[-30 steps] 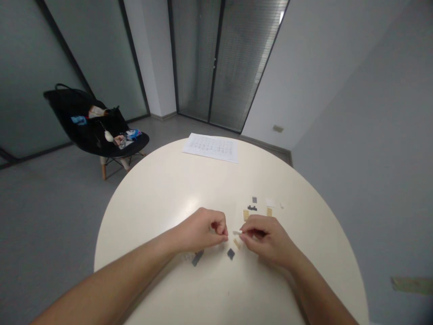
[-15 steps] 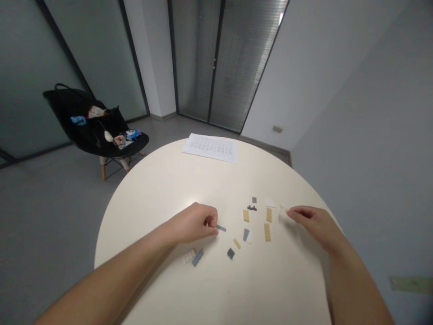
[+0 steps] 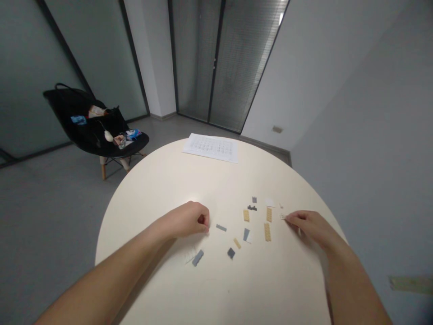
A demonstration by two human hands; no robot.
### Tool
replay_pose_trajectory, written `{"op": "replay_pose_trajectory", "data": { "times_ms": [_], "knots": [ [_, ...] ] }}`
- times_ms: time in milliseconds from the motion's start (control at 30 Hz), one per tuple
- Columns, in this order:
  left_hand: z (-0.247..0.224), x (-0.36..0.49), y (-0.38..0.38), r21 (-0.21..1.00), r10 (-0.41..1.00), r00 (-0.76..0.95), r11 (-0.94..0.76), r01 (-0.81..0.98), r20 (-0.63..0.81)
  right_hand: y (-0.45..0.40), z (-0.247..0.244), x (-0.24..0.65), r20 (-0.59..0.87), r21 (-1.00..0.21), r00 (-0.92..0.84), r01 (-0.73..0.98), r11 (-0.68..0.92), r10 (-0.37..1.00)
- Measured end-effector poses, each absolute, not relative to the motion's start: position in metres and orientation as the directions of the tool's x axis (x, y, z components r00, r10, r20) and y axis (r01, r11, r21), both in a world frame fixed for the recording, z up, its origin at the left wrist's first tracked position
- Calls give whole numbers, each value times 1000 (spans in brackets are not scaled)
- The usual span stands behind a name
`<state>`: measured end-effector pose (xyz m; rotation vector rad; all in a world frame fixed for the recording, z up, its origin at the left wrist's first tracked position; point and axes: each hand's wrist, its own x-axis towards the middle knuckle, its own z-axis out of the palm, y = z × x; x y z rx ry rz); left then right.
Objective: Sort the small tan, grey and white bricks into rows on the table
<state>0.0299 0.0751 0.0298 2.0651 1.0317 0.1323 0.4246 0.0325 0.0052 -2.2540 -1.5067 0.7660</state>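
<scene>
A round white table point(image 3: 216, 289) fills the middle and bottom of the frame. Behind it, at upper centre, stand dark-framed glazed panels point(image 3: 194, 58). A black chair point(image 3: 81, 135) with wooden legs sits at left, a dark bag and several small items on its seat

The two hands are well apart over the table. The left hand point(image 3: 193, 220), just below the centre of the frame, is curled with thumb and forefinger close together; I cannot tell whether anything is between them. The right hand point(image 3: 306, 223), right of centre, has thumb and forefinger pinched on a small white piece

A printed white sheet point(image 3: 210, 148) lies at the table's far edge, upper centre. Of the loose pieces, a long tan plate point(image 3: 267, 232) lies right of centre, a shorter tan plate point(image 3: 269, 215) just above it and another tan block point(image 3: 246, 215) to its left. Below the left hand, a grey piece point(image 3: 198, 257) lies just beside a white studded piece point(image 3: 190, 256). Nearer the middle are a grey strip point(image 3: 221, 227), a dark square point(image 3: 231, 253) and a narrow tan strip point(image 3: 237, 243). Smallest are the white piece point(image 3: 283, 216) at the right fingertips and a tiny pale bit point(image 3: 281, 206) just above it
</scene>
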Motion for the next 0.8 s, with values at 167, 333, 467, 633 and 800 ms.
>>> {"op": "replay_pose_trajectory", "data": {
  "times_ms": [167,333,467,633,800],
  "knots": [
    [32,25,77,700,682,667,-318,639,-299,35,0,426,-212,-484,340,778,-400,916],
    [32,22,77,709,660,687,-325,626,-304,36,-1,426,-169,-434,378,801,-413,910],
    [31,19,80,712,644,706,-343,612,-296,38,1,426,-156,-402,390,814,-419,907],
    [28,14,81,683,576,746,-397,613,-334,39,-1,427,-159,-354,387,836,-418,908],
    [34,15,78,657,504,783,-457,599,-364,37,-3,428,-108,-403,373,831,-383,922]
  ]
}}
